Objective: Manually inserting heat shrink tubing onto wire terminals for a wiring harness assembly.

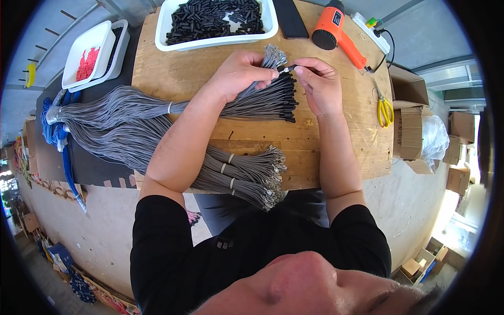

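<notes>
My left hand (245, 73) is closed round a bunch of grey cables whose silvery terminal ends (274, 55) stick up past the fingers. Between the fingertips of my right hand (318, 83) is a short black sleeve (290, 69), pinched at the end of one cable; whether it is fully over the terminal I cannot tell. Below both hands lies a fan of grey cables (252, 107) with black sleeves on their ends. Nearer to me rest several tied grey cable bundles (226, 169) with bare metal terminals.
A white tray (218, 43) of black sleeves stands at the back, beside a dark phone (292, 20). To the right are an orange heat gun (336, 32), a power strip (370, 32) and yellow-handled scissors (385, 111). White trays with red pieces (88, 64) sit at left.
</notes>
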Demonstrator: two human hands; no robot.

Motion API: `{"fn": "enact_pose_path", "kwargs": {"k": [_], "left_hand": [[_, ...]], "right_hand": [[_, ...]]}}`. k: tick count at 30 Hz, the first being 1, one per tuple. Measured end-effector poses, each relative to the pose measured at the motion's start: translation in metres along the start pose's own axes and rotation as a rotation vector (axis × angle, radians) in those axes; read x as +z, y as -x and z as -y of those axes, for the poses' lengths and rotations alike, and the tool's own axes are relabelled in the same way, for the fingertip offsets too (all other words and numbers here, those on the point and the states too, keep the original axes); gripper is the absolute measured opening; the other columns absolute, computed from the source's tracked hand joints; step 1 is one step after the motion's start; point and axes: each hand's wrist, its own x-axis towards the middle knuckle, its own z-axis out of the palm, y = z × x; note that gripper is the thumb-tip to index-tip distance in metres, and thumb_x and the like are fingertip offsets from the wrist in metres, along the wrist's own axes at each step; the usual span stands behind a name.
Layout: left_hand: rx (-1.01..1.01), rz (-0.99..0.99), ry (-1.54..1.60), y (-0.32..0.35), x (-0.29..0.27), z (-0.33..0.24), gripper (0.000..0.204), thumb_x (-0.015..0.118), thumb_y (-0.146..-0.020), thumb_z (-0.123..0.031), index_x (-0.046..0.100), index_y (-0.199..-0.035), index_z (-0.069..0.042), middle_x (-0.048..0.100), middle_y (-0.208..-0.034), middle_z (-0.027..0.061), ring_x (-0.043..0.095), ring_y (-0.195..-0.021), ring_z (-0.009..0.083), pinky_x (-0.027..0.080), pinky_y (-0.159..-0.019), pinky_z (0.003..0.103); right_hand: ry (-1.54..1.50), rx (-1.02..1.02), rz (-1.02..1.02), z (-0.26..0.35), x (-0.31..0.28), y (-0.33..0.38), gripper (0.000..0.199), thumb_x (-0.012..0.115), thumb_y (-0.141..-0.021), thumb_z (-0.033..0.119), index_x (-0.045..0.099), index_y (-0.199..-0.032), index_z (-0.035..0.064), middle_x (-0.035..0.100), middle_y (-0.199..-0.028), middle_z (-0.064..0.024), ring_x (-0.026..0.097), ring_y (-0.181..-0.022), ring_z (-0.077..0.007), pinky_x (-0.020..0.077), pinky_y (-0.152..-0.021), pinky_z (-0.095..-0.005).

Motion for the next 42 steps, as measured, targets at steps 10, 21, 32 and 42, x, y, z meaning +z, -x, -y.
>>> {"fn": "enact_pose_path", "kwargs": {"k": [10, 21, 32, 42], "left_hand": [[0.028, -0.028, -0.048, 0.0, 0.001, 0.002, 0.021, 0.076, -0.087, -0.014, 0.07, -0.099, 0.002, 0.067, -0.082, 0.005, 0.061, -0.072, 0.0111, 0.049, -0.066, 0.025], [0.01, -0.08, -0.09, 0.0, 0.002, -0.001, 0.019, 0.074, -0.089, -0.013, 0.07, -0.098, 0.004, 0.069, -0.083, 0.0069, 0.063, -0.073, 0.0119, 0.051, -0.068, 0.025], [0.02, -0.061, -0.051, -0.001, 0.001, 0.002, 0.018, 0.074, -0.088, -0.01, 0.069, -0.096, 0.004, 0.067, -0.081, 0.0062, 0.061, -0.072, 0.0118, 0.05, -0.068, 0.025], [0.04, -0.049, -0.051, -0.001, 0.002, 0.003, 0.02, 0.075, -0.088, -0.012, 0.07, -0.097, 0.004, 0.068, -0.082, 0.0062, 0.062, -0.072, 0.0117, 0.05, -0.068, 0.026]], "right_hand": [[0.088, -0.026, -0.04, -0.001, 0.003, 0.001, 0.016, 0.073, -0.087, -0.002, 0.074, -0.102, -0.0019, 0.068, -0.085, -0.0015, 0.052, -0.068, -0.005, 0.0392, -0.06, -0.0191], [-0.229, 0.227, -0.025, 0.003, -0.009, -0.006, 0.021, 0.064, -0.099, 0.015, 0.067, -0.107, -0.0042, 0.069, -0.088, -0.0071, 0.045, -0.059, -0.0062, 0.0297, -0.048, -0.0181], [-0.253, 0.262, 0.048, 0.0, -0.006, -0.004, 0.022, 0.064, -0.099, 0.016, 0.066, -0.108, -0.0038, 0.069, -0.09, -0.0076, 0.045, -0.059, -0.0059, 0.03, -0.047, -0.0177], [-0.24, 0.266, 0.03, 0.001, -0.003, -0.003, 0.022, 0.065, -0.098, 0.015, 0.066, -0.107, -0.0044, 0.068, -0.088, -0.0076, 0.045, -0.058, -0.0056, 0.029, -0.047, -0.0175]]}}
